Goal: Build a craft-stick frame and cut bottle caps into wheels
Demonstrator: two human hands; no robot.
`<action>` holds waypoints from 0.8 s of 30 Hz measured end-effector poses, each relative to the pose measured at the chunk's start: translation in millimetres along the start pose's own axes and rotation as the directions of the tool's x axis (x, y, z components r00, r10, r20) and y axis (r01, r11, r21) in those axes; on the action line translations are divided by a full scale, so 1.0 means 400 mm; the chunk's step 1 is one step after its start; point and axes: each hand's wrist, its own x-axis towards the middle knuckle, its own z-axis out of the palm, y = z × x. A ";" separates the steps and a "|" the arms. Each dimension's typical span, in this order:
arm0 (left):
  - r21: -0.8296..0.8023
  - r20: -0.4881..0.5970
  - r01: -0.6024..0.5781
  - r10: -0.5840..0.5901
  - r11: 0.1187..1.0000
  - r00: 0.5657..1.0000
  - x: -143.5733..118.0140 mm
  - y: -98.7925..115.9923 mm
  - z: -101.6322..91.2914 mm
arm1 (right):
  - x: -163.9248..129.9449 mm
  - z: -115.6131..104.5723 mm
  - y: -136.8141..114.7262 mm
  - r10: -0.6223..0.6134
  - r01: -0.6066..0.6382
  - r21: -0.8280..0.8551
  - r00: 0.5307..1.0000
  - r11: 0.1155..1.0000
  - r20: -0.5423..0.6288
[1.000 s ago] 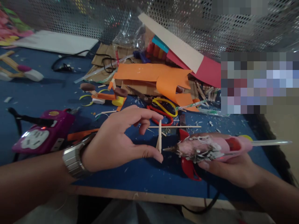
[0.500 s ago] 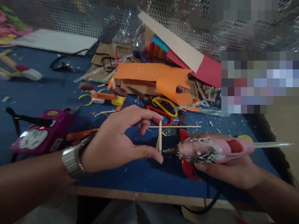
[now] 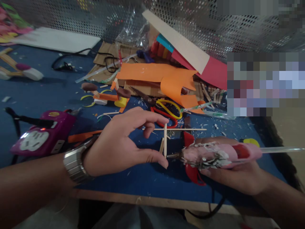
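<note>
My left hand point(image 3: 126, 143) holds a short wooden stick point(image 3: 165, 140) end to end between thumb and index finger. In my right hand point(image 3: 245, 178) is a pink hot glue gun point(image 3: 209, 154), its body crusted with dried glue and scraps. A clear glue stick point(image 3: 281, 149) sticks out of its back end. The metal nozzle point(image 3: 175, 156) is at the stick's lower end, close to my thumb; whether they touch I cannot tell. Behind the held stick, a long thin wooden stick point(image 3: 183, 129) lies on the blue table, with short stick pieces point(image 3: 161, 145) near it.
Scissors point(image 3: 166, 108) with red and yellow handles lie beyond my left hand. Orange paper point(image 3: 143, 72) rests on cardboard behind them. A purple power socket box point(image 3: 45, 132) stands at left. Near the scissors sits a small orange-and-yellow craft piece point(image 3: 105, 97). A black cord point(image 3: 212, 210) hangs at the front edge.
The glue gun's nozzle has come closer to the lower end of the held stick. The left hand keeps its grip, and the view has shifted slightly.
</note>
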 end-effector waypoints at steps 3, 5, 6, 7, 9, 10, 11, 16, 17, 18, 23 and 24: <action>0.004 0.001 0.015 -0.015 1.000 1.000 -0.001 0.002 -0.001 | 0.004 0.002 -0.003 -0.017 0.017 -0.003 1.000 1.000 0.004; 0.007 0.005 0.021 -0.021 1.000 1.000 -0.001 0.003 -0.002 | 0.008 0.003 -0.005 -0.023 0.022 -0.013 1.000 1.000 -0.007; 0.008 0.006 0.019 -0.019 1.000 1.000 -0.001 0.003 -0.002 | 0.009 0.003 -0.006 -0.024 0.023 -0.013 1.000 1.000 -0.013; 0.008 0.008 0.012 -0.012 1.000 1.000 0.000 0.003 -0.002 | 0.011 0.003 -0.006 -0.029 0.028 -0.011 0.999 1.000 -0.019; 0.002 0.009 -0.001 0.001 1.000 1.000 0.001 0.003 -0.001 | 0.012 0.002 -0.007 -0.032 0.032 -0.004 0.999 0.999 -0.023; -0.002 0.007 -0.005 0.005 1.000 1.000 0.001 0.002 -0.001 | 0.013 0.002 -0.007 -0.030 0.030 -0.001 0.999 1.000 -0.020; -0.005 0.006 -0.004 0.004 1.000 1.000 0.001 0.002 -0.001 | 0.013 0.001 -0.008 -0.025 0.025 -0.003 1.000 1.000 -0.018; 0.003 0.006 0.002 -0.002 1.000 1.000 0.001 0.003 0.000 | 0.010 0.001 -0.005 -0.022 0.022 -0.028 1.000 0.999 -0.009; 0.007 0.008 0.005 -0.005 1.000 1.000 0.001 0.003 -0.001 | 0.009 0.002 -0.005 -0.023 0.023 -0.025 1.000 0.999 -0.011; 0.008 0.007 0.006 -0.006 1.000 1.000 0.001 0.004 -0.001 | 0.008 0.002 -0.004 -0.022 0.022 -0.018 1.000 1.000 -0.013; 0.004 0.008 0.002 -0.002 1.000 1.000 0.002 0.006 -0.003 | 0.005 -0.002 -0.002 -0.029 0.029 -0.021 1.000 0.999 0.002; 0.008 0.008 0.001 -0.001 1.000 1.000 0.002 0.006 -0.003 | 0.005 -0.002 -0.002 -0.028 0.028 -0.026 1.000 0.999 0.005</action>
